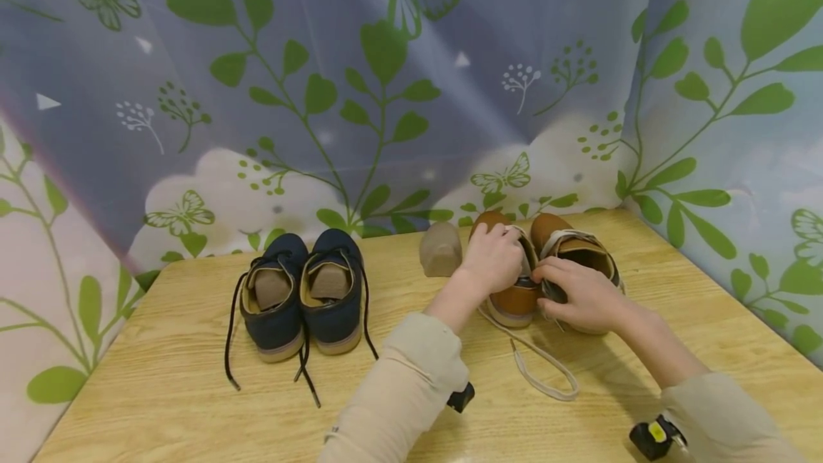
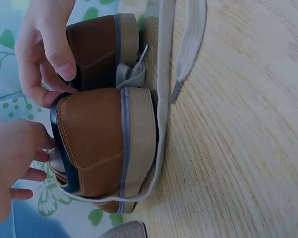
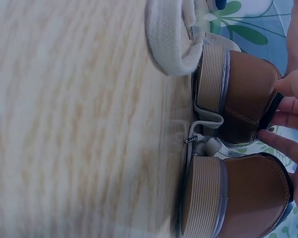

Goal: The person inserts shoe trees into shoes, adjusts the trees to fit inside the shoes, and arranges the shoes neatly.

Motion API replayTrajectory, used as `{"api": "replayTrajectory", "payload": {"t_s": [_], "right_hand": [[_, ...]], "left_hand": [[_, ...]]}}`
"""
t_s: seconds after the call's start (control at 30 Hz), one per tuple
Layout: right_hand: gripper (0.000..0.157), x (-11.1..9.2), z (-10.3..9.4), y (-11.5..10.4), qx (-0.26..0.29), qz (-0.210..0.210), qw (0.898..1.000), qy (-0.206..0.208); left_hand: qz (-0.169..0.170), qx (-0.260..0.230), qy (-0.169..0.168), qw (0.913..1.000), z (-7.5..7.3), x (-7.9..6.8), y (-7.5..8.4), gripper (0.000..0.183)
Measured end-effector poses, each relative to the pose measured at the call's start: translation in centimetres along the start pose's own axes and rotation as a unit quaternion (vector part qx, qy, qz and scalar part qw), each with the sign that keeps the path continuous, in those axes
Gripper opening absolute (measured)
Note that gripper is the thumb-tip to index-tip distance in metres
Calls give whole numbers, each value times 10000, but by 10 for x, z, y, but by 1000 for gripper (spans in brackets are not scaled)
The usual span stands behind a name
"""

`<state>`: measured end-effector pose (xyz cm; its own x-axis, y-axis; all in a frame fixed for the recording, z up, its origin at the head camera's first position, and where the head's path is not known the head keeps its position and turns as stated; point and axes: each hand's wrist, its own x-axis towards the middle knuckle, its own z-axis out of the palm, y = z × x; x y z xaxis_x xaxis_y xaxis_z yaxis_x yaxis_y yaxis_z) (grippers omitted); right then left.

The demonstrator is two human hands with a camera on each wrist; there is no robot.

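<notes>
Two brown leather shoes with pale laces stand side by side, heels towards me. My left hand [image 1: 495,259] reaches over the left brown shoe [image 2: 94,134], its fingertips at the opening; something light grey [image 2: 54,161] shows inside there. I cannot tell whether these fingers hold it. My right hand [image 1: 581,299] covers part of the right brown shoe [image 3: 253,193]; its thumb and fingers pinch the dark collar [image 2: 64,148] of the left one. A loose lace [image 1: 556,391] trails onto the table from the left brown shoe.
A taupe shoe insert [image 1: 440,252] stands left of the brown shoes. Further left are two navy shoes [image 1: 273,327] with inserts inside and dark laces hanging to the wooden table [image 1: 161,391]. A patterned cloth [image 1: 289,34] hangs behind and at both sides.
</notes>
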<state>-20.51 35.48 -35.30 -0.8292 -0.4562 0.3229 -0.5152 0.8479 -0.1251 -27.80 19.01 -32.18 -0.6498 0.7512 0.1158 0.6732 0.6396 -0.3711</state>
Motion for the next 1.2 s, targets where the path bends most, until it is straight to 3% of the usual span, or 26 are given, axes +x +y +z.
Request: {"api": "replayTrajectory", "payload": {"t_s": [0.53,0.93,1.2], "right_hand": [[24,1,-1,-1,-6,-42,10000,45],[24,1,1,2,-28,-136,9998,139],[26,0,3,2,-49,-135,9997,173]], "left_hand": [[-64,164,112,9998,2,3,4,36],[-122,7,145,9998,6,4,5,36],[-155,10,76,9999,9,5,6,52]]}}
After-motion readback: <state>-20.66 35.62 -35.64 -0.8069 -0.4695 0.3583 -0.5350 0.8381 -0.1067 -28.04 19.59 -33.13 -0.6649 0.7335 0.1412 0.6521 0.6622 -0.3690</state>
